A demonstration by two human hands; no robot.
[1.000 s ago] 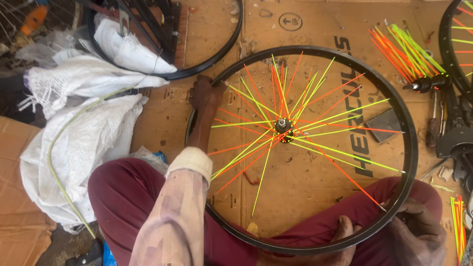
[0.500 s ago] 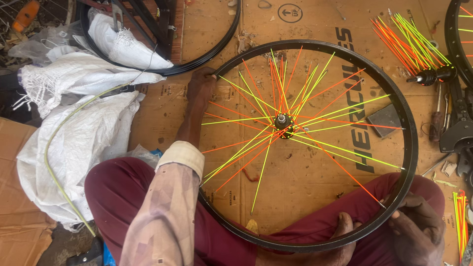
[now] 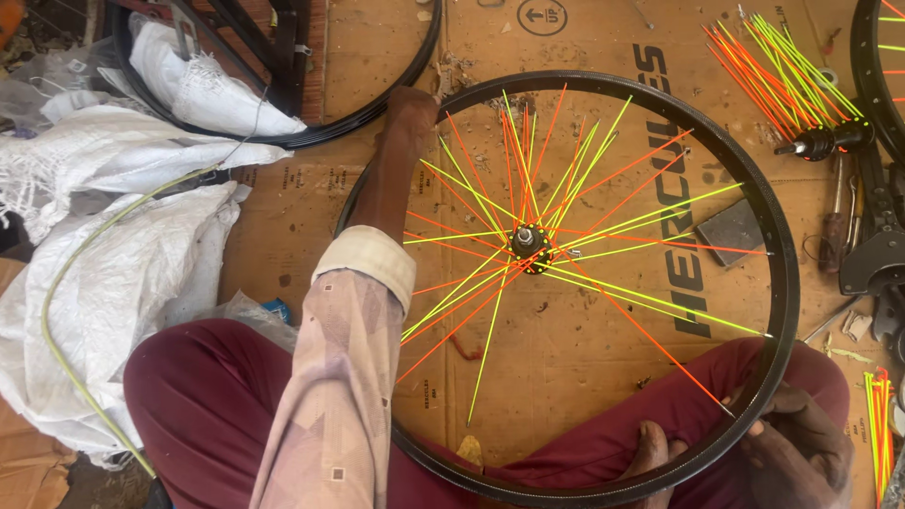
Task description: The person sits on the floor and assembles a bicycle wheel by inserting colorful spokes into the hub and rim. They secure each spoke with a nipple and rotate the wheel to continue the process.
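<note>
White woven sacks (image 3: pixel 123 273) crowd the left edge, leaving little room there. Next comes the left hand (image 3: pixel 410 118), reaching across to close on the far side of the black wheel rim (image 3: pixel 787 283), which lies flat over the lap and cardboard. Spoke lacing looks to be in hand: orange and yellow-green spokes (image 3: pixel 566 236) fan from the hub (image 3: pixel 531 247), many loose-ended, so each needs guiding to its rim hole. At bottom right, the right hand (image 3: pixel 792 448) clasps the near rim; spare spokes (image 3: pixel 778 71) and tools hem the right side.
</note>
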